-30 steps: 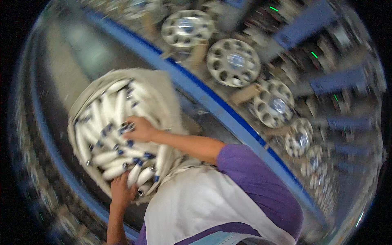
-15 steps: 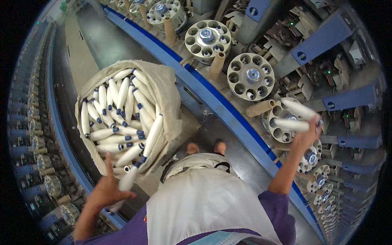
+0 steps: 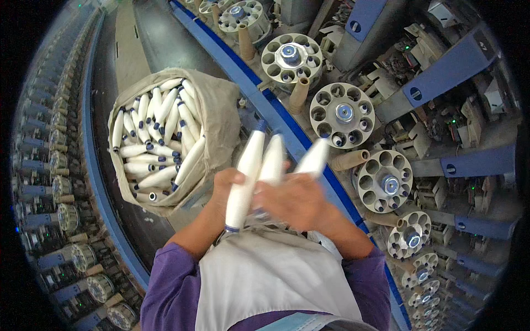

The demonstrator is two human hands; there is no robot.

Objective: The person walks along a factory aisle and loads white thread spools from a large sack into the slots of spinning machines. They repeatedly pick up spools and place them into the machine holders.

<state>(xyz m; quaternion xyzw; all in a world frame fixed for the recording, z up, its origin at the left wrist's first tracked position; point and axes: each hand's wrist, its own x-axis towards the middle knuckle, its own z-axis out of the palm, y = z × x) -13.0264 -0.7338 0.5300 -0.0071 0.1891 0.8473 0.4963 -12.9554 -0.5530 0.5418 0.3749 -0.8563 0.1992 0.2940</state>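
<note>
In front of my apron my two hands are close together. My left hand (image 3: 222, 190) grips a white yarn bobbin (image 3: 249, 165) with dark blue ends, held nearly upright. Blurred by motion, my right hand (image 3: 298, 203) is closed on white bobbins; one bobbin (image 3: 313, 158) leans out to the right. Between the hands rises another bobbin (image 3: 273, 157), its lower part hidden by the right hand's fingers. On the left stands a cream cloth sack (image 3: 221, 110) holding many similar bobbins (image 3: 190, 160).
Along the right runs a winding machine with a blue rail (image 3: 298, 132). Round magazines (image 3: 342, 113) with pockets stand along it, some pockets holding bobbins. Brown cones (image 3: 350, 160) sit beside them. Another machine row (image 3: 69, 218) lines the far left, behind a blue edge.
My left hand has moved right from beside the sack, bringing a bobbin. My right hand has come back left from the magazine with its bobbins, and both hands now meet in the middle.
</note>
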